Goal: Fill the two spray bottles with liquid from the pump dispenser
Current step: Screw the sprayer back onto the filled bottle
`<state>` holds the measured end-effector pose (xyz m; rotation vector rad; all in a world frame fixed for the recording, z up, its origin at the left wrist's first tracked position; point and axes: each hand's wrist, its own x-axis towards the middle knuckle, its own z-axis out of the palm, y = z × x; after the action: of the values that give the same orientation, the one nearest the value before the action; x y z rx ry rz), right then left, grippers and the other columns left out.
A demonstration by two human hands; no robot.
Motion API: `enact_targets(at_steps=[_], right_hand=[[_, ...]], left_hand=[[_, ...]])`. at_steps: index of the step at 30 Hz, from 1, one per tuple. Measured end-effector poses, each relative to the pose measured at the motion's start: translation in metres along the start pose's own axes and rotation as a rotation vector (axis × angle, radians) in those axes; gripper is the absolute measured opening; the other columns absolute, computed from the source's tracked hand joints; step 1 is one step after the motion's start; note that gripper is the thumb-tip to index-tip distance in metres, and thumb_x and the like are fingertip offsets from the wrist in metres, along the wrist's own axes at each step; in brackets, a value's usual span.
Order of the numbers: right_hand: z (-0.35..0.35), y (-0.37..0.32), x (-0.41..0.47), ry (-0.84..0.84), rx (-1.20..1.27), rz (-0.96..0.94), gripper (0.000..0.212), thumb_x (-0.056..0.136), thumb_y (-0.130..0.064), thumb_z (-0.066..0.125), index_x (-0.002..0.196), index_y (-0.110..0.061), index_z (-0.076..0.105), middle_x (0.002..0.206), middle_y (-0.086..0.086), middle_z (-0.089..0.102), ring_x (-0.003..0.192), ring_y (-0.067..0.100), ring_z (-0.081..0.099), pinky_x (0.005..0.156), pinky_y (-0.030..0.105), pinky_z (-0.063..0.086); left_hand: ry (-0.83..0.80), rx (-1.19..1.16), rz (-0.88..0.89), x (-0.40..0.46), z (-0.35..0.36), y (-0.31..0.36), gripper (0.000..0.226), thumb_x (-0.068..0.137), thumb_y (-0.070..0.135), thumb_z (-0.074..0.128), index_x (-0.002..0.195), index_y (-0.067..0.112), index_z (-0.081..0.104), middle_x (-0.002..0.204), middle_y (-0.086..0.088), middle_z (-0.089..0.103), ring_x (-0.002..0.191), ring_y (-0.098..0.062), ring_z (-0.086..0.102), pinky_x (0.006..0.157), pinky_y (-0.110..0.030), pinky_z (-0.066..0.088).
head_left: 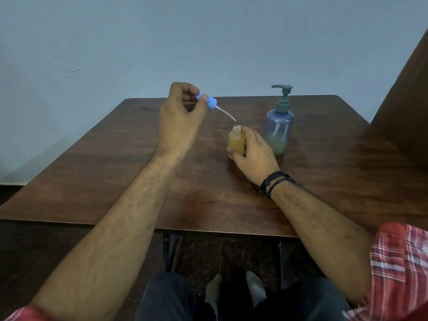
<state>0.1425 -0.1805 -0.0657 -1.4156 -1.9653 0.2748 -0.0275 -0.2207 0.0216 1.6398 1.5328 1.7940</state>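
Head view: left hand (183, 112) pinches the blue spray cap (209, 101), dip tube slanting down-right toward the small amber bottle (236, 141), upright on the brown wooden table (92, 181), right-hand (253, 154) fingers wrapped around it; grey-topped pump dispenser (279, 121) just beside.

We can read no words or numbers here. The small bottle (236, 141) in our right hand (253, 154) and the pump bottle (279, 126) just behind it are plain.
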Motion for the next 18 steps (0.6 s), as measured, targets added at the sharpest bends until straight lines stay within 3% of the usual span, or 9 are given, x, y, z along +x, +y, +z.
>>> enact_targets(at_steps=[11,18], right_hand=[[-0.003,-0.002,0.000,-0.016,-0.017,-0.005,0.063,0.096,-0.039,0.064,0.148,-0.013,0.040,0.143,0.006,0.051,0.125,0.024,0.053,0.104,0.035,0.042],[-0.001,-0.001,-0.001,-0.008,-0.008,-0.001,0.062,0.095,-0.040,0.064,0.147,-0.014,0.041,0.142,0.005,0.052,0.124,0.025,0.054,0.104,0.037,0.044]], left_hand=[[-0.066,0.027,0.017,0.005,0.011,0.011,0.013,0.097,0.024,0.065,0.107,0.017,0.063,0.089,0.017,0.068,0.078,0.008,0.063,0.067,-0.007,0.043],[-0.082,0.025,0.020,0.007,0.018,0.009,0.011,0.098,0.024,0.063,0.107,0.019,0.061,0.097,0.007,0.075,0.086,0.002,0.067,0.070,-0.008,0.044]])
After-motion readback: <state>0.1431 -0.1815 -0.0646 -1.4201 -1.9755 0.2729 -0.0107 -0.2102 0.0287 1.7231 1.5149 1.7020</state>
